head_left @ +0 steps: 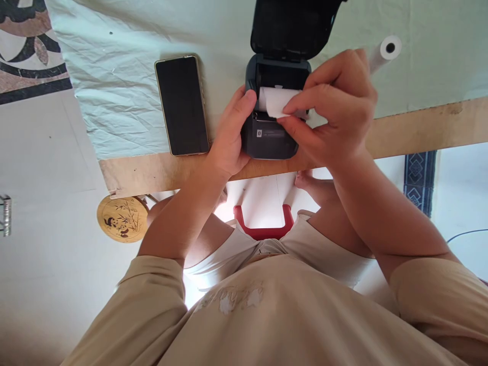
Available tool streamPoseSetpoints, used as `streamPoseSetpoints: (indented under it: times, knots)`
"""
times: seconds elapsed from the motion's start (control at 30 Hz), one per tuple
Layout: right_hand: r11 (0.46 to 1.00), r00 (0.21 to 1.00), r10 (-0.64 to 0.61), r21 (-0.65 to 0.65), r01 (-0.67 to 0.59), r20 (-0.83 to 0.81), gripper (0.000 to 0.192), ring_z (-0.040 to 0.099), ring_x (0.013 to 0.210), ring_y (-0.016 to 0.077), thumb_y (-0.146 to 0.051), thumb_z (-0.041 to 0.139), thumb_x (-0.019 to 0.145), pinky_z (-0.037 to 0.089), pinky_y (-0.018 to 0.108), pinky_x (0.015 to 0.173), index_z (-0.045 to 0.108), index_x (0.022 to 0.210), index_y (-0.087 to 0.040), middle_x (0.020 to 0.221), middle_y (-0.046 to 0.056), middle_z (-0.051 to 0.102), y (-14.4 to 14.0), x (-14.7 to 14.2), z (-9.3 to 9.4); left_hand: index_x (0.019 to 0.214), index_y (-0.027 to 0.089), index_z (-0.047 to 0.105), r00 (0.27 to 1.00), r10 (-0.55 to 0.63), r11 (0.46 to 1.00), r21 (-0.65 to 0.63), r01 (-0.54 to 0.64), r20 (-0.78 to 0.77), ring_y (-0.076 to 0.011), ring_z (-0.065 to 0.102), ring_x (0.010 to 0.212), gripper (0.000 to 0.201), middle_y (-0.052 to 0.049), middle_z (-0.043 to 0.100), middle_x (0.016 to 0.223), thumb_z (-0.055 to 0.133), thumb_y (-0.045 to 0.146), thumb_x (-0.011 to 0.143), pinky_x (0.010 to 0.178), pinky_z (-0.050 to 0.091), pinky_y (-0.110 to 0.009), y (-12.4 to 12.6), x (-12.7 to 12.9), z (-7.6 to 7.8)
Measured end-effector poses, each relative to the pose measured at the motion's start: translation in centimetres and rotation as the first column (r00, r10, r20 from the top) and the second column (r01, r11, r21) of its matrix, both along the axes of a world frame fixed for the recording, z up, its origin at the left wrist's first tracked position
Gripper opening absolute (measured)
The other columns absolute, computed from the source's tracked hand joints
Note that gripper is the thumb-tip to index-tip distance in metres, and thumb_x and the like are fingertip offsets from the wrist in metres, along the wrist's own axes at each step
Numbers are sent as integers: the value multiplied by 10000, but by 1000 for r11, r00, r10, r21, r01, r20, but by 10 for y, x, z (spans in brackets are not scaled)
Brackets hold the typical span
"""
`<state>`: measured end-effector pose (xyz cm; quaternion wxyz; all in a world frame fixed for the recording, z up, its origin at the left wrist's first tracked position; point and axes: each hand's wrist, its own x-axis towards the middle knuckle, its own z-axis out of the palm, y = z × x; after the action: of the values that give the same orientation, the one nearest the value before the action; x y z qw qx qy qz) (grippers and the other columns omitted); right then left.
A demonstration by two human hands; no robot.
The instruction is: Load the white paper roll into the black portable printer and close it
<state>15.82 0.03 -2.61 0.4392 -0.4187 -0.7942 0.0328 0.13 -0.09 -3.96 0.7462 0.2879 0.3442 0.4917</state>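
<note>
A small dark label printer (271, 141) stands near the table's front edge, its black lid (295, 28) swung up and back. Inside its bay lies a white paper roll (272, 99) with a loose end towards me. My left hand (237, 124) grips the printer's left side, thumb on the upper rim. Over the bay's right part, my right hand (335, 101) pinches the paper's loose end between thumb and forefinger. The right end of the roll is hidden behind those fingers.
A phone (182, 105) with a dark screen lies left of the printer. Another white paper roll (386, 51) is at the right on the pale green tablecloth (430, 61). Below the table are a round wooden stool (122, 218) and a red frame (263, 233) between my legs.
</note>
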Motion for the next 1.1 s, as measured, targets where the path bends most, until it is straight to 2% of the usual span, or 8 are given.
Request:
streamPoseSetpoints:
  times: [0.17,0.27,0.37,0.5,0.7,0.83,0.97,1.1]
  knots:
    - [992,994,110,58,-111,24,98,528,826,138,-389,614,771,419,360,783,663,775,-304,783,-7,589,-6,-4,-4,960,280,589,997,-22,997,78,17,69,-113,611,753,196,29,624,811,653,246,778,673,510,-244,-1,-7,-3]
    - [998,982,-57,7,59,-181,170,536,833,124,-413,535,825,450,351,808,654,773,-303,803,0,558,-4,0,-2,1061,288,562,999,-23,994,103,19,38,-116,640,854,380,45,636,928,677,146,727,725,516,-228,-2,-8,-4]
    - [978,933,-168,-176,116,-318,267,532,1138,143,-383,487,862,495,305,841,572,1113,-353,1164,-16,525,2,5,1,1201,311,500,999,-53,991,123,53,-1,-176,665,972,561,33,637,1022,709,187,695,779,536,-263,-2,-8,-4]
    - [962,909,-6,-252,-109,-417,506,436,1330,136,-343,368,903,515,267,842,242,1393,-365,1414,-44,384,11,8,-3,1206,330,502,999,-53,989,139,50,12,-152,674,946,559,40,634,1040,687,159,707,764,536,-232,-2,-10,-7]
    - [951,903,75,-243,-192,-423,264,555,1117,148,-398,473,856,513,304,851,638,1018,-270,1185,10,568,10,5,-12,1261,343,448,999,-22,989,147,28,-43,-165,652,1025,591,50,619,1067,625,145,733,819,541,-273,-2,-11,-13]
    - [857,769,53,-366,-362,-637,372,494,1205,164,-438,507,808,509,316,875,516,1176,-385,1258,-50,505,4,-1,-18,1199,334,503,997,-3,988,155,-9,78,-177,637,1050,508,49,635,1065,639,165,739,845,529,-284,-4,-12,-8]
    - [653,746,1,-564,-505,-666,639,475,1230,178,-642,486,760,491,332,980,295,1320,-400,1365,-69,454,-3,-9,-22,1058,287,564,995,-74,992,102,67,60,-224,632,1010,300,-1,672,1003,647,397,791,786,508,-317,-6,-13,0]
    - [608,723,-54,-597,-523,-689,739,511,1212,172,-665,591,688,485,358,1053,257,1280,-376,1337,-29,461,-10,-14,-23,1051,264,548,988,-102,976,180,122,-116,-195,636,905,434,-12,649,936,724,476,715,741,502,-294,-5,-14,-4]
